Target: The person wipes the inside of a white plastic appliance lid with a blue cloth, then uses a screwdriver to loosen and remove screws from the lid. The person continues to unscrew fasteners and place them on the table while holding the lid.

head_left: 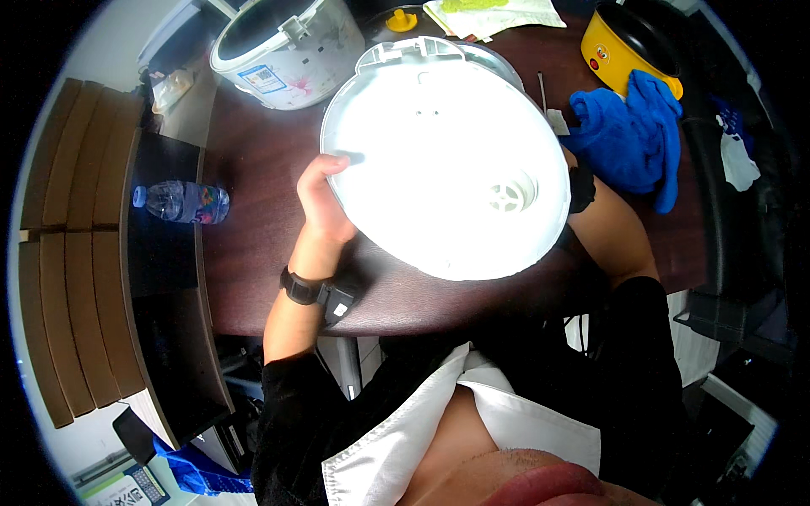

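Observation:
A large round white rice cooker lid (413, 194) is held up tilted over the table, its pale face brightly lit. It has a hinge piece at the far edge and a small round slotted vent (509, 196) near the right. My left hand (325, 202) grips its left rim, thumb over the face and the other fingers behind it. My right forearm (614, 226) reaches behind the lid's right side; the lid hides most of that hand and its fingers. Beyond, to the left, stands the white flower-patterned rice cooker body (295, 63), open at the top.
On the dark wooden table (253, 278) lie a blue cloth (629, 126), a yellow pot (620, 52) with a dark inside, a small yellow part (402, 20) and a printed sheet (489, 15). A plastic water bottle (184, 202) lies at the left, near stacked brown boxes (76, 304).

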{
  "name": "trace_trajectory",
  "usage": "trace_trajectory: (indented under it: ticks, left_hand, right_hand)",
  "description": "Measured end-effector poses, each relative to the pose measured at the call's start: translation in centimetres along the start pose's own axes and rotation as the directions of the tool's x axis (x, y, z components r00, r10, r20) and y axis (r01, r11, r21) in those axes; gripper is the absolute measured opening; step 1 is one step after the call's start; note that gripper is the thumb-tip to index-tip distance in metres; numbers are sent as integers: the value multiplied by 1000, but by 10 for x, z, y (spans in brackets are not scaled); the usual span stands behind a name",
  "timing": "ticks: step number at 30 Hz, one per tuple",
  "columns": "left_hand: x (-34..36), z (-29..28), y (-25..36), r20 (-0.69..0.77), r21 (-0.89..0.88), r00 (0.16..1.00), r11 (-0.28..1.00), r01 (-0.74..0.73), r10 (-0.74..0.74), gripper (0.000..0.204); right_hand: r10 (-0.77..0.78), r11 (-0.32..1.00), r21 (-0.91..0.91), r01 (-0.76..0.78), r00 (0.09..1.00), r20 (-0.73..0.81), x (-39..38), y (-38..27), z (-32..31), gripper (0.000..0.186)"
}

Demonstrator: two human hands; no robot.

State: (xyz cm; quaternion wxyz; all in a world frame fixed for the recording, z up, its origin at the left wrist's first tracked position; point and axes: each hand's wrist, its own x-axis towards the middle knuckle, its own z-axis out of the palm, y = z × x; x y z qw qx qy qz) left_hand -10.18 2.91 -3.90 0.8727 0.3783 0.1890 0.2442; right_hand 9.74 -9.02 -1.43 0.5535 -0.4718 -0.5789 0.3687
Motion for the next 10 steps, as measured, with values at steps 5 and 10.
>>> trace_trajectory:
  ticks: [5, 10]
  left_hand:
    - [8, 11, -4, -154, 266, 982, 961, -69, 113, 46]
    - [15, -7, 2, -2, 370, 992, 922, -117, 126, 48]
  right_hand:
    - [-125, 978, -169, 126, 992, 13, 11, 5, -5, 44]
    - [393, 771, 520, -368, 917, 66, 21, -35, 6, 69]
